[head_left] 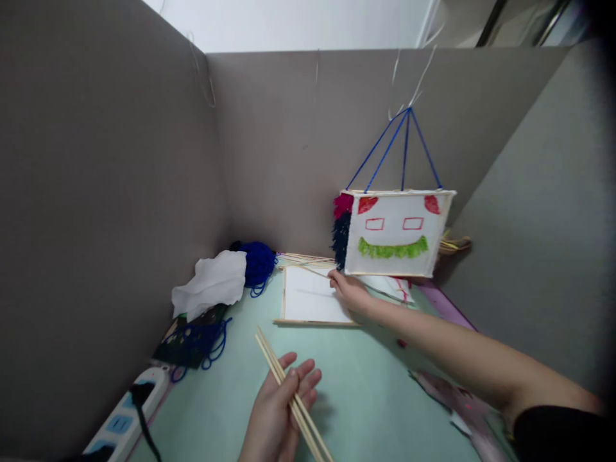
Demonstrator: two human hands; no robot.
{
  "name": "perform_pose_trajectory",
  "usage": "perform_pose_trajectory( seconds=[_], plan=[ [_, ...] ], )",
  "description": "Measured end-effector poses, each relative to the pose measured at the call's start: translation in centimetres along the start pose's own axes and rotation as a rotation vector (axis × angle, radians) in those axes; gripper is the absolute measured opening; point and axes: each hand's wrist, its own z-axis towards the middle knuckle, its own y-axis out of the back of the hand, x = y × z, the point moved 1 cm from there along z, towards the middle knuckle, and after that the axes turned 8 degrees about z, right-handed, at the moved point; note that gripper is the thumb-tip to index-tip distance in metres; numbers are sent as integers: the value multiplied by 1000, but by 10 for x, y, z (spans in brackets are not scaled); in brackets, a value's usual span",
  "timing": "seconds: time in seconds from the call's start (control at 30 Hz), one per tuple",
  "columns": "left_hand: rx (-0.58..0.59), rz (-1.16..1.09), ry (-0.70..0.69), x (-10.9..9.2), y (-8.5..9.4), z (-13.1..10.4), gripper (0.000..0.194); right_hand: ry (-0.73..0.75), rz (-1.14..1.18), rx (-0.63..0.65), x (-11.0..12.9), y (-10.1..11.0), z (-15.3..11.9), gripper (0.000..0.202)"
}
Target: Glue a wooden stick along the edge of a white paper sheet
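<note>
My left hand (283,401) is palm up in front. Its thumb presses a few thin wooden sticks (272,359) against the palm, and they slant toward the lower right. Farther back, my right hand (349,290) reaches over a white sheet (308,295) edged with wooden sticks. Its fingers are closed on a thin wooden stick (315,272) that points up and left. More loose sticks (298,256) lie by the back wall, just behind the sheet. The near stick (317,323) of the frame lies along the sheet's front edge.
A white box-like lantern (394,218) with a drawn face hangs on blue cords above my right hand. Blue yarn (258,262) and a white cloth (212,282) lie at left. A power strip (125,417) stands front left. Grey partitions (289,147) surround the table.
</note>
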Motion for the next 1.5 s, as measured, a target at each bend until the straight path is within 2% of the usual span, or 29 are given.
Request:
perform_pose_trajectory(
  seconds=[0.13, 0.2, 0.3, 0.37, 0.43, 0.53, 0.6, 0.73, 0.77, 0.83, 0.9, 1.0, 1.1, 1.2, 1.3, 1.4, 1.5],
  plan=[
    [117, 36, -87, -1, -2, -4, 28, 8, 121, 5, 49, 3, -49, 13],
    [173, 54, -131, 0, -1, -4, 24, -122, 353, 19, 77, 5, -77, 15],
    [271, 68, -219, 2, -1, -9, 21, -322, 706, 115, 115, 6, -122, 15],
    [353, 58, -293, 5, -3, -18, 21, -351, 791, 107, 134, 7, -152, 11],
    [420, 65, -372, 10, -6, -29, 23, -329, 777, 64, 148, 5, -181, 6],
    [544, 152, -486, 18, -15, -49, 25, -235, 744, -28, 160, -2, -219, 2],
    [640, 272, -579, 22, -23, -61, 23, -174, 754, -145, 161, -7, -239, 4],
    [770, 577, -809, 29, -34, -73, 23, -138, 590, -538, 144, -10, -270, 11],
    [784, 642, -840, 31, -34, -74, 26, -152, 569, -600, 139, -9, -276, 13],
    [789, 736, -857, 36, -33, -71, 29, -162, 567, -635, 133, -6, -285, 18],
    [771, 791, -845, 40, -31, -67, 29, -114, 575, -602, 133, 2, -287, 25],
    [749, 861, -855, 41, -31, -65, 29, 38, 595, -491, 145, 23, -277, 41],
    [820, 966, -885, 37, -34, -70, 29, 174, 732, -246, 161, 46, -259, 54],
    [981, 1112, -853, 32, -36, -79, 27, 180, 901, 66, 172, 60, -244, 51],
    [1064, 1174, -796, 30, -35, -81, 22, 176, 1015, 261, 172, 63, -235, 53],
    [1004, 1146, -756, 30, -33, -74, 19, 181, 1135, 312, 166, 61, -227, 55],
    [861, 1102, -736, 32, -28, -67, 22, 172, 1259, 339, 159, 58, -217, 48]
  ],
)
